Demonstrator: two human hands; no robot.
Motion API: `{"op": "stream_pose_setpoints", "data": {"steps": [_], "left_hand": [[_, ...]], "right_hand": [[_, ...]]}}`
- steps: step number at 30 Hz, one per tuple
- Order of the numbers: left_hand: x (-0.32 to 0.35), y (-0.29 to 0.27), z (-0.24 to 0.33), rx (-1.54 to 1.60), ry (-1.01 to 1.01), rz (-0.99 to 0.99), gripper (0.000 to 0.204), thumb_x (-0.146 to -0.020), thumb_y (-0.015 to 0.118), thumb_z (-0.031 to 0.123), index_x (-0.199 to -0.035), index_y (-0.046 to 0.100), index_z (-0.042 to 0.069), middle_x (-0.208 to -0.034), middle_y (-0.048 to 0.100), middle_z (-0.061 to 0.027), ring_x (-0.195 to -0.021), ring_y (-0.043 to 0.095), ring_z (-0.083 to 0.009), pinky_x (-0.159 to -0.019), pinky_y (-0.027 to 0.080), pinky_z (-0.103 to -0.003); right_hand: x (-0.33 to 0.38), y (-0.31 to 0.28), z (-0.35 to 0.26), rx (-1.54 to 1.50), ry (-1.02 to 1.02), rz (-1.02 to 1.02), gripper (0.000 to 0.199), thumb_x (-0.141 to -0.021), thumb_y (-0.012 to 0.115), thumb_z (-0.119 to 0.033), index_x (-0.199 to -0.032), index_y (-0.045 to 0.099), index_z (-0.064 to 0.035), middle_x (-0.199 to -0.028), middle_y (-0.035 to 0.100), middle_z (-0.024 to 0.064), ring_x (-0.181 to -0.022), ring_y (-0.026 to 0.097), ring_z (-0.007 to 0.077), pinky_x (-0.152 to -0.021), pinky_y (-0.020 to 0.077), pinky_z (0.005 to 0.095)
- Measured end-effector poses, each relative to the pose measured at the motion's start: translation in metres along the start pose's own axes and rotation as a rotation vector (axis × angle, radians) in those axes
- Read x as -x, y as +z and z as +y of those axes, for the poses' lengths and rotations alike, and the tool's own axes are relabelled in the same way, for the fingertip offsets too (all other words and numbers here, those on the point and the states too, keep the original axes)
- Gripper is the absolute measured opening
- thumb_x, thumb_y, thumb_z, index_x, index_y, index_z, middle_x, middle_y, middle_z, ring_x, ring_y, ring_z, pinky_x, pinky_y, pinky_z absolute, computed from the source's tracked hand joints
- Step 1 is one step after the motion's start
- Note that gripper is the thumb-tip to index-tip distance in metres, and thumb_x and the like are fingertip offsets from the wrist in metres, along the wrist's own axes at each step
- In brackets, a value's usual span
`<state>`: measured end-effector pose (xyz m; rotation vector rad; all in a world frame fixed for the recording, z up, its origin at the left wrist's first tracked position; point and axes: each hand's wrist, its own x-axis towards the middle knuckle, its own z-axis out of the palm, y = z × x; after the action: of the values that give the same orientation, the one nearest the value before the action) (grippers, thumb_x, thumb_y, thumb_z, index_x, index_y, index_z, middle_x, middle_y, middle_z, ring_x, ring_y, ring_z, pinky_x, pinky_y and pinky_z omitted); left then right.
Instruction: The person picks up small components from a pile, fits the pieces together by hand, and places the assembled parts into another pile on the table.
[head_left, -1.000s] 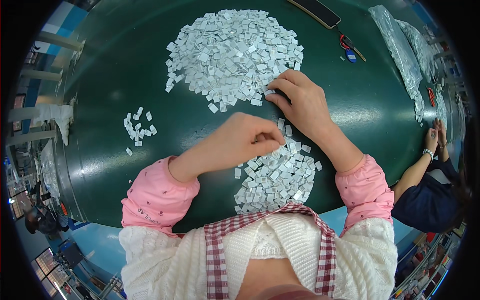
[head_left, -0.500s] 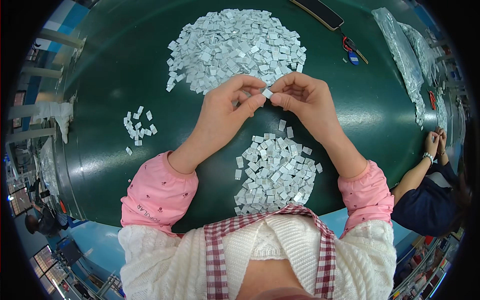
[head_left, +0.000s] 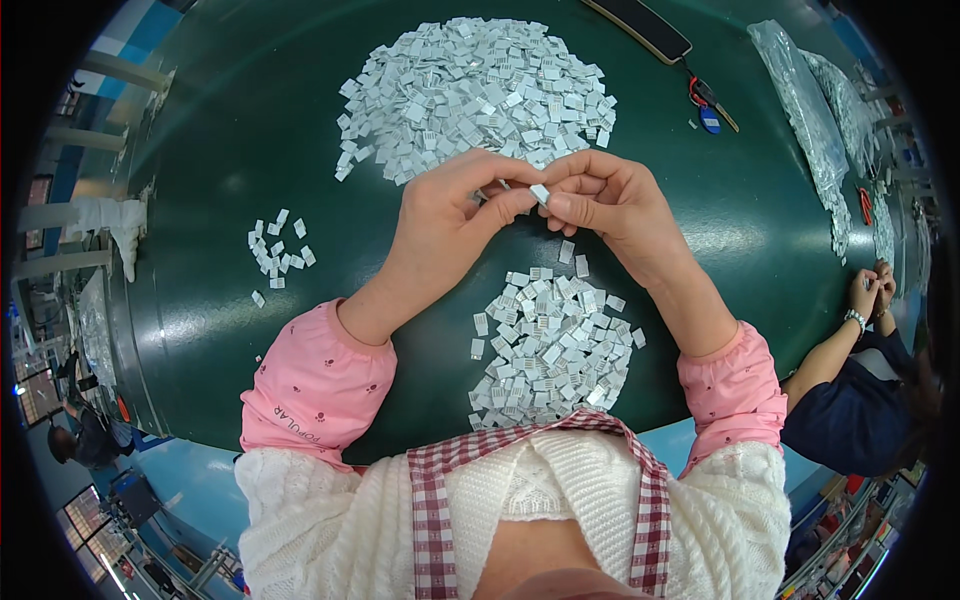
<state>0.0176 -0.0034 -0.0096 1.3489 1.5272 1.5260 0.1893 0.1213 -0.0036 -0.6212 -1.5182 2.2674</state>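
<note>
Left hand and right hand together at near edge of large pile; both pinching, forearms converging inward.

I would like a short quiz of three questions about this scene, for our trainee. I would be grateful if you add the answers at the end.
1. Multiple choice: What is at the fingertips of the left hand and the right hand?
A) a spoon
B) a white piece
C) a cup

2. True or false: The lower pile, the one nearer to the person, covers less of the table than the upper pile.

3. Fill in the colour: The tag beside the key is ____.

Answers: 1. B; 2. True; 3. blue.
</note>
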Motion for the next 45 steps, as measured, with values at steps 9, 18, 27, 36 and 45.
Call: {"op": "stream_pose_setpoints", "data": {"steps": [9, 18, 27, 36, 45], "left_hand": [[-0.001, -0.007, 0.012, 0.295, -0.477, -0.070, 0.011, -0.095, 0.069, 0.011, -0.100, 0.072, 0.002, -0.085, 0.069, -0.0057, -0.070, 0.058, -0.0073, -0.051, 0.039, -0.017], [-0.003, -0.008, 0.016, 0.488, -0.682, -0.197, 0.014, -0.094, 0.069, 0.012, -0.100, 0.071, -0.001, -0.084, 0.069, -0.0074, -0.068, 0.057, -0.0047, -0.046, 0.033, -0.013], [-0.002, -0.004, 0.015, 0.617, -0.698, -0.019, 0.015, -0.094, 0.069, 0.013, -0.100, 0.070, 0.000, -0.081, 0.066, -0.0079, -0.062, 0.051, -0.0036, -0.045, 0.027, -0.013], [0.001, -0.009, 0.012, 0.677, -0.713, -0.127, 0.018, -0.097, 0.064, 0.016, -0.100, 0.070, 0.000, -0.082, 0.063, -0.0065, -0.066, 0.052, -0.0038, -0.045, 0.024, -0.014], [0.000, -0.006, 0.014, 0.690, -0.678, -0.094, 0.020, -0.098, 0.063, 0.017, -0.100, 0.070, -0.002, -0.082, 0.063, -0.0077, -0.065, 0.052, -0.0040, -0.045, 0.023, -0.014]], "right_hand": [[0.000, 0.003, 0.002, 0.097, -0.054, 0.044, 0.013, -0.095, 0.070, -0.004, -0.107, 0.071, 0.0014, -0.084, 0.070, 0.0067, -0.072, 0.064, 0.0114, -0.068, 0.0519, 0.0217], [0.000, 0.001, 0.004, 0.211, -0.140, 0.097, 0.014, -0.096, 0.070, -0.005, -0.108, 0.072, -0.0003, -0.085, 0.070, 0.0055, -0.075, 0.062, 0.0107, -0.069, 0.0502, 0.0210], [0.002, 0.009, 0.005, 0.657, -0.529, 0.185, 0.018, -0.087, 0.076, -0.003, -0.105, 0.074, -0.0025, -0.087, 0.071, 0.0042, -0.077, 0.062, 0.0102, -0.068, 0.0487, 0.0219], [0.003, 0.013, 0.007, 0.565, -0.390, 0.164, 0.027, -0.082, 0.082, -0.005, -0.108, 0.075, -0.0022, -0.086, 0.070, 0.0036, -0.075, 0.061, 0.0092, -0.067, 0.0471, 0.0205], [0.000, 0.009, 0.010, 0.278, -0.184, 0.099, 0.025, -0.085, 0.082, -0.007, -0.108, 0.075, -0.0011, -0.083, 0.069, 0.0023, -0.073, 0.059, 0.0064, -0.065, 0.0456, 0.0178]]}}
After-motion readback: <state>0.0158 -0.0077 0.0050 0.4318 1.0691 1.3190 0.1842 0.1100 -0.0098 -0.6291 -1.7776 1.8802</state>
